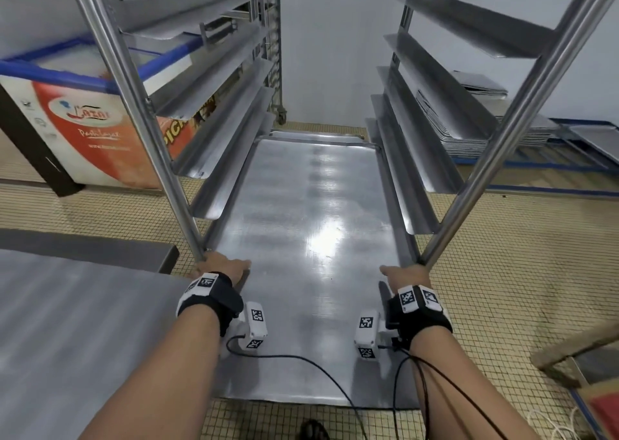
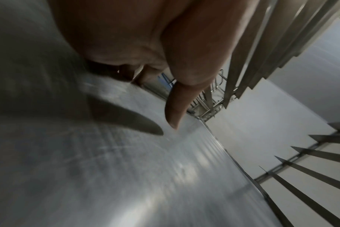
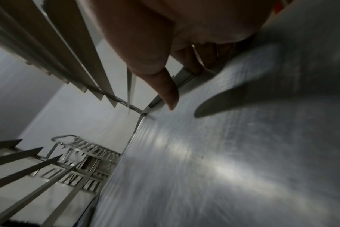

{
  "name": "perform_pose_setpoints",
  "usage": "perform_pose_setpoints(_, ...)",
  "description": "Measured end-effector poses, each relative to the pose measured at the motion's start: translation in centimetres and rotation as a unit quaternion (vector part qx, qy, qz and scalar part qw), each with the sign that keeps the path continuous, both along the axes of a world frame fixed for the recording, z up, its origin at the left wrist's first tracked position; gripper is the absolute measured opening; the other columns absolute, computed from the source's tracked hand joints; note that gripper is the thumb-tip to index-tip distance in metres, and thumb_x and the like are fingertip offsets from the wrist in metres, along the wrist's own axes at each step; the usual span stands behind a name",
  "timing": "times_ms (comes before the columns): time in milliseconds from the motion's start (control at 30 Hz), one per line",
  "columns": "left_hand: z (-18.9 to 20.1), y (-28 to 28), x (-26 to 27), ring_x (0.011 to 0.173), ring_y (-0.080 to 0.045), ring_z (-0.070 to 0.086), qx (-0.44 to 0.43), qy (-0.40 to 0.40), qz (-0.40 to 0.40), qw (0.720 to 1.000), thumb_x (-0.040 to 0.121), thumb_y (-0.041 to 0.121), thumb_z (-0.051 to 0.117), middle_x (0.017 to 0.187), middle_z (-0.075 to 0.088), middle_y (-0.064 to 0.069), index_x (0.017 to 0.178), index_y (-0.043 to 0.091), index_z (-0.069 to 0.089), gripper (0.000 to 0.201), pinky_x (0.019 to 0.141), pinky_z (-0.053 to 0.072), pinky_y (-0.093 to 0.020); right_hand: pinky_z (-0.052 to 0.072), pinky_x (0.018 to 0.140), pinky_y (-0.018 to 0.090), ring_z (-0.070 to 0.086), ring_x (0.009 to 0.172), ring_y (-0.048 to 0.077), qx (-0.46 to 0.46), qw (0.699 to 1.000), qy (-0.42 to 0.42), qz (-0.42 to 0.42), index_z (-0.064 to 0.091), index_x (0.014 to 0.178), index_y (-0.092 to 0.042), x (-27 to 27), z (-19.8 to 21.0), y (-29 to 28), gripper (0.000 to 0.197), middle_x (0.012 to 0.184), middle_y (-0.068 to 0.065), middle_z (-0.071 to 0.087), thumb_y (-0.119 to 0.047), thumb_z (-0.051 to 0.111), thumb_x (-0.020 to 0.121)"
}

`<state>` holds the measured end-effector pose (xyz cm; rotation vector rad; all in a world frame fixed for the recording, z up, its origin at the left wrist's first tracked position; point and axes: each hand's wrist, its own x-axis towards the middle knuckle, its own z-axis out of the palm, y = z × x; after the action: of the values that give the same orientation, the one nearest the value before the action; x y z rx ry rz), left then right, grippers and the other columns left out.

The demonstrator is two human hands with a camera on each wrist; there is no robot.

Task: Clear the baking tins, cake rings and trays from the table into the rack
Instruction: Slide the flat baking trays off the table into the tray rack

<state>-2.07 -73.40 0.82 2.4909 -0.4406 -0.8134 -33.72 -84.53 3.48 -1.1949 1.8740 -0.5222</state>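
On the far left stands a chest freezer [image 1: 80, 128] with a red and white picture on its side. Nearer, at the left, is the grey metal counter [image 1: 73, 332].

The left hand [image 1: 222, 268] holds the left long edge of a big flat metal tray [image 1: 311, 272]. The thumb [image 2: 177, 107] lies on top of the tray and the other fingers curl under the edge. This hand is just beside the near left post of the rack [image 1: 140, 111].

The tray is long and thin. Its long side runs from near to far, straight away from the person, and its far short end points into the rack. It lies flat between the two rows of slanted metal rails. The far part is inside the rack and the near end sticks out over the tiled floor [image 1: 502, 272]. Light shines on its middle. Past its far end another flat metal edge shows, low in the rack.

The right hand [image 1: 407, 277] holds the right long edge of the tray the same way, thumb [image 3: 170, 93] on top, fingers curled under. It is by the near right post.

On the far right, a stack of trays [image 1: 482, 138] sits low down near the wall.
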Motion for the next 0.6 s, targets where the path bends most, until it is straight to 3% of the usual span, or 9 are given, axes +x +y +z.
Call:
perform_pose_setpoints(67, 0.0, 0.9, -1.3, 0.147, -0.044, 0.02, -0.005, -0.02, -0.031, 0.999, 0.075, 0.048, 0.079, 0.161, 0.019, -0.023, 0.157, 0.009, 0.014, 0.112, 0.117, 0.028, -0.057, 0.043, 0.076, 0.029, 0.06, 0.109, 0.033, -0.012, 1.0, -0.005, 0.013, 0.049, 0.134, 0.003, 0.0, 0.4, 1.8, 0.061, 0.131, 0.018, 0.057, -0.027, 0.073, 0.086)
perform_pose_setpoints(133, 0.2, 2.4, -2.8, 0.151, -0.042, 0.007, -0.014, -0.045, -0.078, 0.996, 0.08, 0.049, 0.077, 0.164, 0.007, -0.021, 0.158, 0.015, 0.008, 0.11, 0.119, 0.021, -0.057, 0.046, 0.089, 0.032, 0.055, 0.123, 0.032, -0.043, 0.998, 0.01, 0.05, 0.048, 0.14, -0.002, 0.0, 0.2, 3.8, 0.068, 0.14, 0.015, 0.053, -0.028, 0.075, 0.084)
perform_pose_setpoints(233, 0.4, 5.3, -4.9, 0.151, -0.039, 0.008, 0.015, -0.065, -0.183, 0.981, 0.083, 0.057, 0.069, 0.165, 0.008, -0.018, 0.159, 0.016, 0.01, 0.104, 0.12, 0.021, -0.052, 0.04, 0.11, 0.038, 0.048, 0.133, 0.03, -0.058, 0.987, 0.053, 0.143, 0.051, 0.14, -0.005, 0.3, -0.5, 7.3, 0.066, 0.146, 0.013, 0.05, -0.031, 0.075, 0.083)
perform_pose_setpoints(333, 0.3, 8.7, -6.8, 0.153, -0.031, 0.004, -0.011, -0.038, -0.258, 0.965, 0.085, 0.055, 0.068, 0.167, 0.006, -0.012, 0.158, 0.015, 0.014, 0.1, 0.122, 0.015, -0.051, 0.034, 0.114, 0.041, 0.036, 0.14, 0.03, -0.088, 0.956, 0.135, 0.245, 0.062, 0.126, -0.003, 0.2, -1.0, 11.1, 0.057, 0.153, 0.012, 0.04, -0.038, 0.074, 0.082)
perform_pose_setpoints(433, 1.2, 12.1, -8.8, 0.154, -0.025, -0.001, -0.021, -0.028, -0.319, 0.947, 0.076, 0.063, 0.073, 0.167, -0.002, -0.005, 0.159, 0.019, 0.013, 0.112, 0.124, 0.007, -0.052, 0.03, 0.115, 0.043, 0.026, 0.145, 0.028, -0.106, 0.933, 0.151, 0.308, 0.065, 0.113, -0.01, -0.4, -1.6, 14.4, 0.054, 0.158, 0.009, 0.031, -0.05, 0.075, 0.077)
perform_pose_setpoints(500, 1.2, 13.8, -9.3, 0.154, -0.024, -0.006, 0.001, -0.036, -0.371, 0.928, 0.064, 0.068, 0.078, 0.167, -0.008, -0.001, 0.159, 0.024, 0.008, 0.126, 0.124, -0.001, -0.051, 0.022, 0.119, 0.047, 0.017, 0.149, 0.025, -0.106, 0.923, 0.141, 0.341, 0.064, 0.12, -0.017, -1.1, -1.8, 16.0, 0.072, 0.161, 0.004, 0.025, -0.065, 0.074, 0.068)
perform_pose_setpoints(600, -0.1, 15.3, -9.4, 0.153, -0.02, -0.011, 0.0, -0.078, -0.433, 0.898, 0.055, 0.065, 0.083, 0.167, -0.008, 0.001, 0.159, 0.027, 0.007, 0.134, 0.122, -0.011, -0.051, 0.009, 0.123, 0.048, 0.005, 0.152, 0.02, -0.109, 0.896, 0.157, 0.401, 0.042, 0.147, -0.027, -2.0, -2.2, 17.6, 0.112, 0.163, -0.003, 0.016, -0.08, 0.072, 0.053)
